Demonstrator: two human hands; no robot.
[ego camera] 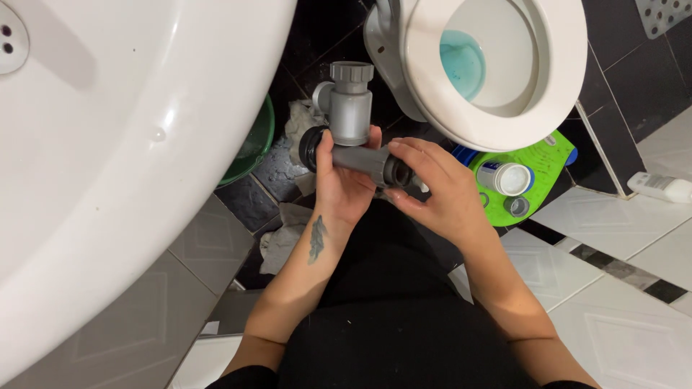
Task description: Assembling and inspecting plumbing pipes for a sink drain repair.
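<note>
A floor [627,338] of white and black tiles is carrying everything here. A toilet [497,108] is standing on it at the top, with a green flat pack [537,180] lying just beside its base and bearing a small white tub [507,178]. A white bottle [659,187] is lying at the right edge. Crumpled rags [285,234] are lying on the dark tiles, near a green basin [252,144].

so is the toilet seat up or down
Down: the white toilet seat lies flat on the bowl rim, ringing the blue water.
</note>
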